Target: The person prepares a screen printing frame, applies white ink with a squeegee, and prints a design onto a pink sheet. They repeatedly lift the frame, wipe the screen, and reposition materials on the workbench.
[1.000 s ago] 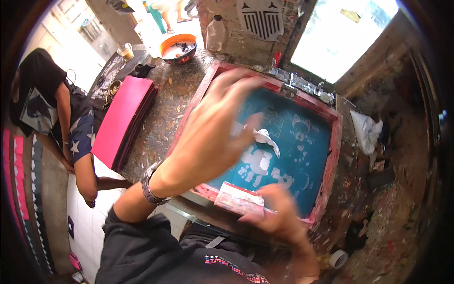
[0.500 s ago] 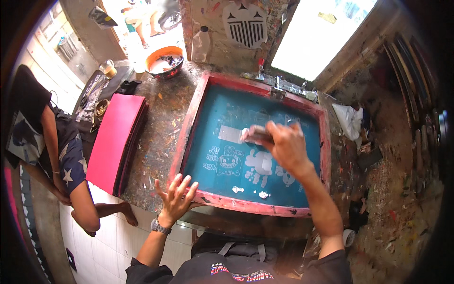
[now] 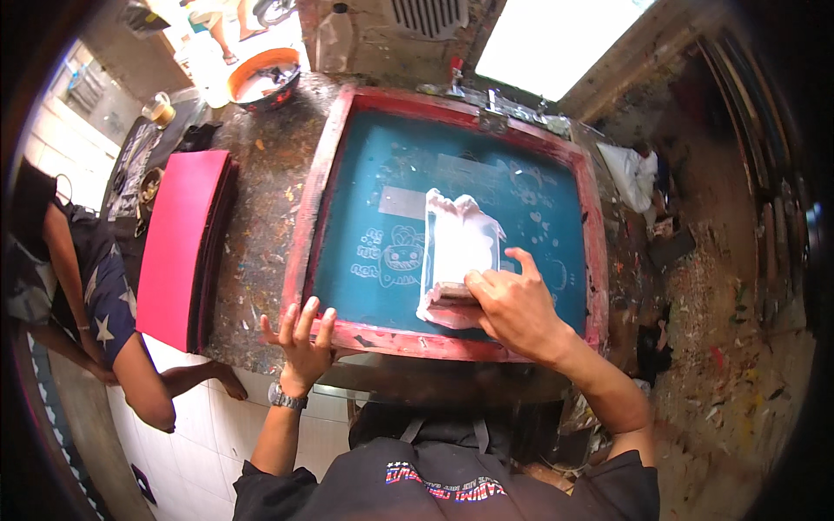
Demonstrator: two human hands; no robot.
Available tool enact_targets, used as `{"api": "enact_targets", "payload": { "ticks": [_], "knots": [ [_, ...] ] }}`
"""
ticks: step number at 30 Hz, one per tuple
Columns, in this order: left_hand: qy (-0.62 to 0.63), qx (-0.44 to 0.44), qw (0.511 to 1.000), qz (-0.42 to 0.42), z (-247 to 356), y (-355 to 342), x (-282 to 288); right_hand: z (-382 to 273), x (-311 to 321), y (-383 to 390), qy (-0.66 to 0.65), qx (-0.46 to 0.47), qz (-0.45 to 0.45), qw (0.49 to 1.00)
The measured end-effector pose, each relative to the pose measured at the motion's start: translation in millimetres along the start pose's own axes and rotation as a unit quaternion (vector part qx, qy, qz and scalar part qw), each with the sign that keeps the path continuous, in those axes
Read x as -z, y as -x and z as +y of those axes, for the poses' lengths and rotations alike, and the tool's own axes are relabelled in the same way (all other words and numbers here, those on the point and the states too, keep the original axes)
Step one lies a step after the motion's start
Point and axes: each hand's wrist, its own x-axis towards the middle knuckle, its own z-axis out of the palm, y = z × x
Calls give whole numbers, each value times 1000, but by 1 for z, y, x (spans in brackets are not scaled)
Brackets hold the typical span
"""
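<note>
A screen printing frame (image 3: 304, 204) with red-stained wooden sides lies on the worktable, its teal mesh (image 3: 356, 156) marked with pale cartoon designs. My right hand (image 3: 519, 306) grips a squeegee (image 3: 453, 293) by its wooden handle, low on the mesh near the front side. Behind the squeegee, a broad streak of white ink (image 3: 460, 234) runs toward the middle of the mesh. My left hand (image 3: 301, 346) rests at the frame's front left corner, fingers spread and holding nothing.
Left of the frame lies a stack of pink sheets (image 3: 182, 247). An orange bowl (image 3: 265, 80) with whitish contents stands at the back left, near a clear bottle (image 3: 334, 39). Hinge clamps (image 3: 493, 120) hold the frame's back side. A person (image 3: 113, 295) sits at the left.
My right hand has pulled the squeegee toward me, from mid-mesh to near the front side, and a wide white ink streak now covers the middle design. My left hand stays at the corner.
</note>
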Motion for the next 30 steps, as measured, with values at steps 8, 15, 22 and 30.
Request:
{"api": "enact_targets", "payload": {
  "ticks": [8,15,22,30],
  "knots": [
    [5,-18,1000,-2,0,-5,8,-16,7,21,-70,-45,-10,996],
    [16,-18,1000,-1,-2,-6,6,20,-35,-33,56,-42,139,988],
    [7,-14,1000,-8,0,-4,5,81,-52,-68,85,-14,200,976],
    [-38,-61,996,-57,-1,5,12,29,-10,-23,-138,50,-95,985]
  ]
}}
